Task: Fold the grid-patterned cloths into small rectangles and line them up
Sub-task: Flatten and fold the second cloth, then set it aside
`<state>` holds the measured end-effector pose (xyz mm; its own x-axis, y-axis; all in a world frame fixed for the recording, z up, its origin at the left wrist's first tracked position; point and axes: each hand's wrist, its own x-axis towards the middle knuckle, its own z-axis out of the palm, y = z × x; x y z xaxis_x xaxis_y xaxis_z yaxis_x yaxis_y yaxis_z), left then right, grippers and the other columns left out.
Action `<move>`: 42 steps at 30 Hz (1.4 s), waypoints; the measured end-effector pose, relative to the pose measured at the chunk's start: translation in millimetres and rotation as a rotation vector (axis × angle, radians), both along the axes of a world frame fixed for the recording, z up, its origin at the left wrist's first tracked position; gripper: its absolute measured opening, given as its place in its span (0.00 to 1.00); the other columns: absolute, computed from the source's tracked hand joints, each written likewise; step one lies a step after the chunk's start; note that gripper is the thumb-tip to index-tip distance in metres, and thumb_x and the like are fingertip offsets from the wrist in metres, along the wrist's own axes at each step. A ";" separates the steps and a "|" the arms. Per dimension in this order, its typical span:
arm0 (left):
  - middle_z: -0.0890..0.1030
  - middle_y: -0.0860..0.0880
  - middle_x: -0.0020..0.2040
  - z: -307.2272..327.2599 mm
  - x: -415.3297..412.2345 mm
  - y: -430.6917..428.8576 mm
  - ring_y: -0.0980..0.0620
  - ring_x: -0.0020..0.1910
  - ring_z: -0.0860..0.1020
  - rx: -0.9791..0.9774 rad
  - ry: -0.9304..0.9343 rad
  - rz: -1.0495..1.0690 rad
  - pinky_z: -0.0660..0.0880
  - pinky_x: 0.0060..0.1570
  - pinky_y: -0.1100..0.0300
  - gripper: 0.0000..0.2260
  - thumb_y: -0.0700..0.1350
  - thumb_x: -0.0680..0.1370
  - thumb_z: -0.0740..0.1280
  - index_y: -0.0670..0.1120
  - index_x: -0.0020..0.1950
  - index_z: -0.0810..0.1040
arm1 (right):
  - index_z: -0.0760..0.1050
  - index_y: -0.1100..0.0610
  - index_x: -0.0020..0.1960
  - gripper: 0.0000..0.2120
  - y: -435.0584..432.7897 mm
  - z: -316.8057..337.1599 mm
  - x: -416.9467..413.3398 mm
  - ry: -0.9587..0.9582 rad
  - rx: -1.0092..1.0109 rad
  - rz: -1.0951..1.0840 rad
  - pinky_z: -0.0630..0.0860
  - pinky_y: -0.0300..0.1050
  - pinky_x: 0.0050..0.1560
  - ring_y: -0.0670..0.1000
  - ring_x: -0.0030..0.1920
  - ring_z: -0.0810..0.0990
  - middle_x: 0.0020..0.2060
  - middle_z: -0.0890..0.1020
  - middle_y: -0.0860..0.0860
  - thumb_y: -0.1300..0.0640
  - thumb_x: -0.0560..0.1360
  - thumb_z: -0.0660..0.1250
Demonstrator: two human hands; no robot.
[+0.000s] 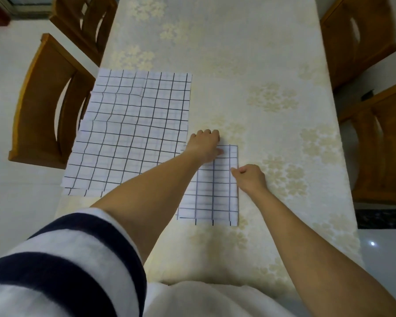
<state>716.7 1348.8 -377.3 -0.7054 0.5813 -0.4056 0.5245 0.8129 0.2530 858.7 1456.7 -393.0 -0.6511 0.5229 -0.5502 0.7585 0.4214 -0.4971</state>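
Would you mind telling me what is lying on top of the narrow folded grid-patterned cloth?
The left hand presses its far end, and the right hand pinches its right edge. The cloth's far-left corner is covered by the left hand and forearm.

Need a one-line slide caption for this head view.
Both hands, left hand and right hand, on folded grid cloth; unfolded stack beside.

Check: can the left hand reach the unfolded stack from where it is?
Probably yes. The left hand rests on the folded cloth, right beside the stack; nothing lies between them.
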 end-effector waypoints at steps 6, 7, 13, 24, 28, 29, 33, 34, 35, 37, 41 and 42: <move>0.73 0.43 0.60 10.8 -6.2 12.7 0.43 0.59 0.72 0.005 -0.159 -0.063 0.71 0.57 0.50 0.25 0.64 0.78 0.66 0.46 0.64 0.77 | 0.66 0.56 0.34 0.19 5.7 5.6 1.7 0.060 -0.176 -0.043 0.64 0.45 0.35 0.54 0.32 0.68 0.30 0.68 0.55 0.50 0.77 0.69; 0.74 0.43 0.58 13.5 -6.6 13.1 0.44 0.57 0.72 0.052 -0.200 -0.083 0.71 0.54 0.52 0.24 0.63 0.78 0.66 0.45 0.63 0.77 | 0.68 0.57 0.37 0.17 7.7 7.5 3.5 0.093 -0.212 -0.037 0.64 0.45 0.35 0.53 0.33 0.68 0.31 0.69 0.55 0.51 0.78 0.70; 0.75 0.48 0.39 22.8 -11.0 11.2 0.49 0.40 0.72 0.279 -0.378 -0.038 0.67 0.41 0.56 0.17 0.55 0.79 0.70 0.41 0.46 0.77 | 0.74 0.57 0.43 0.11 8.5 19.6 7.2 0.219 -0.356 -0.061 0.72 0.42 0.41 0.50 0.39 0.77 0.39 0.80 0.54 0.51 0.77 0.72; 0.63 0.49 0.31 31.8 -12.0 -49.0 0.52 0.31 0.62 0.546 -0.293 0.417 0.57 0.34 0.57 0.18 0.54 0.80 0.69 0.46 0.37 0.67 | 0.84 0.62 0.47 0.11 54.7 35.2 36.4 0.216 -0.427 -0.121 0.79 0.41 0.40 0.51 0.42 0.84 0.42 0.86 0.55 0.53 0.76 0.72; 0.69 0.48 0.32 11.9 13.0 -78.8 0.50 0.32 0.68 0.584 -0.420 0.617 0.65 0.32 0.60 0.15 0.55 0.79 0.69 0.45 0.42 0.76 | 0.81 0.64 0.53 0.14 72.0 35.4 35.3 0.233 -0.459 -0.332 0.84 0.51 0.45 0.56 0.44 0.85 0.46 0.85 0.58 0.53 0.76 0.73; 0.72 0.47 0.33 10.2 19.1 -81.9 0.49 0.33 0.70 0.597 -0.461 0.655 0.68 0.32 0.61 0.14 0.55 0.79 0.70 0.44 0.44 0.77 | 0.81 0.63 0.54 0.14 73.3 33.8 33.1 0.241 -0.459 -0.371 0.83 0.52 0.46 0.56 0.46 0.85 0.48 0.85 0.58 0.53 0.76 0.73; 0.83 0.48 0.50 5.6 36.0 -88.5 0.49 0.49 0.82 0.573 -0.733 0.692 0.80 0.52 0.53 0.19 0.54 0.75 0.76 0.44 0.57 0.78 | 0.81 0.58 0.51 0.11 71.1 27.9 24.1 0.286 -0.376 -0.478 0.81 0.55 0.55 0.57 0.52 0.83 0.51 0.85 0.56 0.51 0.76 0.73; 0.84 0.47 0.54 5.6 38.3 -90.3 0.48 0.53 0.83 0.554 -0.792 0.662 0.79 0.58 0.52 0.24 0.55 0.72 0.78 0.43 0.61 0.78 | 0.81 0.57 0.49 0.10 72.2 23.9 23.1 0.295 -0.375 -0.502 0.80 0.58 0.57 0.58 0.52 0.83 0.50 0.85 0.56 0.50 0.75 0.73; 0.84 0.45 0.55 2.8 39.0 -92.2 0.47 0.55 0.83 0.539 -0.837 0.653 0.79 0.60 0.51 0.26 0.55 0.71 0.79 0.41 0.62 0.79 | 0.81 0.57 0.47 0.10 71.0 24.2 21.7 0.304 -0.401 -0.527 0.79 0.61 0.58 0.59 0.53 0.83 0.50 0.85 0.57 0.50 0.76 0.73; 0.84 0.45 0.48 -1.9 42.7 -94.7 0.47 0.50 0.82 0.518 -0.797 0.653 0.79 0.55 0.54 0.16 0.51 0.73 0.78 0.42 0.50 0.79 | 0.80 0.59 0.53 0.14 69.2 24.4 23.1 0.283 -0.489 -0.546 0.78 0.61 0.60 0.58 0.53 0.83 0.53 0.84 0.58 0.49 0.76 0.73; 0.73 0.46 0.39 -13.0 47.7 -94.9 0.48 0.40 0.73 0.469 -0.559 0.681 0.70 0.43 0.56 0.16 0.51 0.75 0.76 0.46 0.42 0.71 | 0.78 0.60 0.61 0.14 64.0 25.5 32.2 0.134 -0.507 -0.322 0.79 0.45 0.43 0.51 0.43 0.82 0.55 0.83 0.57 0.55 0.78 0.70; 0.74 0.47 0.39 -11.9 49.3 -94.4 0.48 0.39 0.73 0.469 -0.534 0.679 0.71 0.42 0.56 0.15 0.51 0.75 0.76 0.46 0.43 0.72 | 0.78 0.63 0.62 0.16 65.7 20.9 34.1 0.128 -0.432 -0.279 0.79 0.45 0.43 0.51 0.44 0.82 0.56 0.83 0.58 0.57 0.78 0.71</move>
